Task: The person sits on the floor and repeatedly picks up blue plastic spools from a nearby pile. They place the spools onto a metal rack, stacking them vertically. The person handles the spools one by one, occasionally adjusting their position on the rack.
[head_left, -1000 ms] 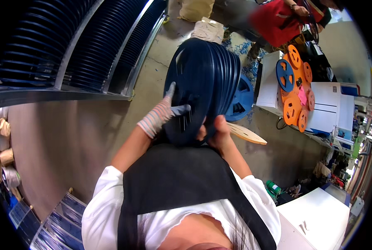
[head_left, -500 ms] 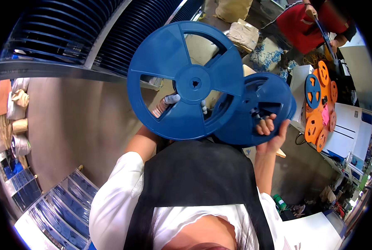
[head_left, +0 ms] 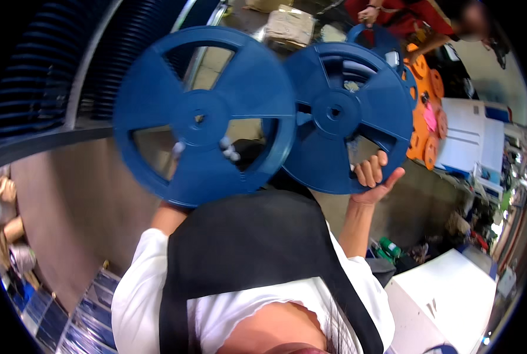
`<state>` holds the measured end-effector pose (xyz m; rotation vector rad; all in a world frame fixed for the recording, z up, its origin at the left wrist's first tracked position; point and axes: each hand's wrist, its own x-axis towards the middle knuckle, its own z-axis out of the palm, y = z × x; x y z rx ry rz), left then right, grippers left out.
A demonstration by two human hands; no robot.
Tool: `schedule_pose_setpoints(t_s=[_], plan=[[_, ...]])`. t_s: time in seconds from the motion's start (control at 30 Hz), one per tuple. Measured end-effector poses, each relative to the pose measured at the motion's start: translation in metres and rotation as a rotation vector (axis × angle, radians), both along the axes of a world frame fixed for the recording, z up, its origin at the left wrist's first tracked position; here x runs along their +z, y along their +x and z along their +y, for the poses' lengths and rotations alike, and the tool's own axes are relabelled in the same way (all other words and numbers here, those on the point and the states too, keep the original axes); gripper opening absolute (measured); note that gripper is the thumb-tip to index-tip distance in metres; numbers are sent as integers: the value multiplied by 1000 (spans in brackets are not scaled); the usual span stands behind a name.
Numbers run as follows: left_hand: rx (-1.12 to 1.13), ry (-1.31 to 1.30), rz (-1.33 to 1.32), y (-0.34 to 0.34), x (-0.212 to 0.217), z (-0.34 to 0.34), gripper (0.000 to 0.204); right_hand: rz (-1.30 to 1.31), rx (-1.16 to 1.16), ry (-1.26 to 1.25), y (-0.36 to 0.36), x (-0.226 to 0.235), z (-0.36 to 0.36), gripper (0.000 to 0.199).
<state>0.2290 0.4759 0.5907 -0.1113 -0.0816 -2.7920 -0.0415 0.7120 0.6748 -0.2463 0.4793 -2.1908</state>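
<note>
In front of my chest I hold two large blue plastic reels, each with a round hub and wedge-shaped openings. The left reel (head_left: 213,131) faces up and its right edge overlaps the other one. My left hand (head_left: 230,151) is mostly hidden behind it; light-coloured fingertips, seemingly gloved, show through two openings, and it supports the reel from behind. The right reel (head_left: 322,118) shows part of another blue layer through its openings. My bare right hand (head_left: 374,177) grips its lower right rim, fingers curled through an opening and thumb outside.
Racks of dark blue discs (head_left: 36,88) stand at upper left. A wrapped bundle (head_left: 290,25) lies beyond the reels. At upper right a person in red reaches with both hands near a blue part and an orange stand with round discs (head_left: 420,133). A white box (head_left: 446,289) sits at lower right.
Both reels have shifted left in view and spread apart, showing more of the right one. The surroundings have swung left too. The other person's arms now reach close to the orange stand.
</note>
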Motion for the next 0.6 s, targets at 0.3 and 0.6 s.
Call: schedule_pose_setpoints(t_s=[0.3,0.6], plan=[[234,-85,-193,38,42,1,82,-126,39,-133,-9,-7,-8,44],[146,-30,-498,22,61,-5,59,-123,104,-75,-11,-11,-20,48]])
